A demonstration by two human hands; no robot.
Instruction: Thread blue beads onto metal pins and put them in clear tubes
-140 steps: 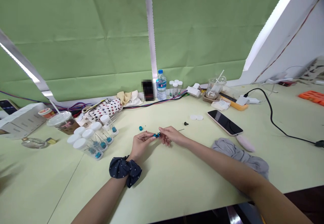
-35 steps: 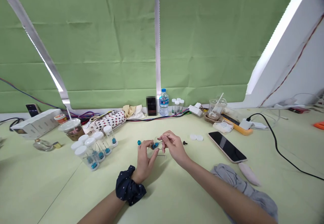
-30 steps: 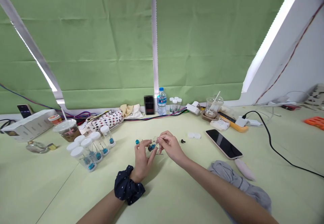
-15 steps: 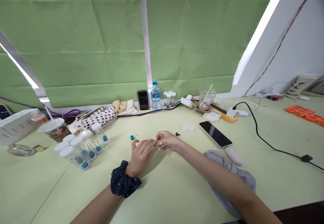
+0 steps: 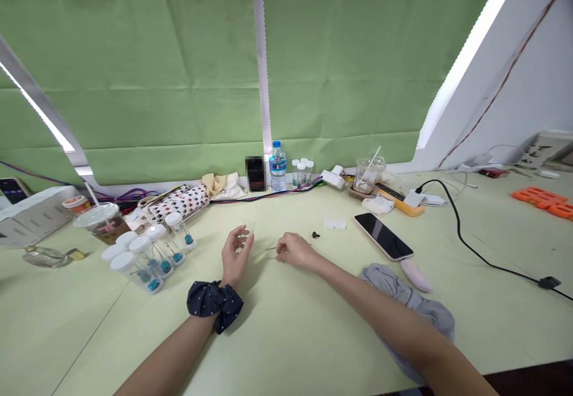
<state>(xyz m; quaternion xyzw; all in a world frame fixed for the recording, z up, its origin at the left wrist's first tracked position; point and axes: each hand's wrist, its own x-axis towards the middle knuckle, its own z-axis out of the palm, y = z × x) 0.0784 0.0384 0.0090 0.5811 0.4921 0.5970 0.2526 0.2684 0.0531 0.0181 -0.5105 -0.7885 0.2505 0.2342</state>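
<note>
My left hand (image 5: 237, 256), with a dark polka-dot scrunchie (image 5: 215, 305) at its wrist, has its fingers curled round a small clear tube-like piece (image 5: 249, 225) whose exact kind is hard to make out. To its right, my right hand (image 5: 293, 248) is closed in a pinch. Two thin, pale rods (image 5: 271, 258) stick out leftward from its fingers. The hands are apart, low over the table. Just right of my right hand lies a small dark screw-like part (image 5: 316, 235). Beyond it sit small white caps (image 5: 334, 225).
Several clear vials (image 5: 176, 256) with white caps and teal pieces stand at left, near a drink cup (image 5: 105, 223). A water bottle (image 5: 277, 168) stands at the back. On the right lie a phone (image 5: 384, 237), a grey cloth (image 5: 412, 300) and a black cable (image 5: 474, 244).
My hands have separated: the left moved left with the clear piece, while the right stays near its place with thin rods now showing. The loose teal piece is no longer visible.
</note>
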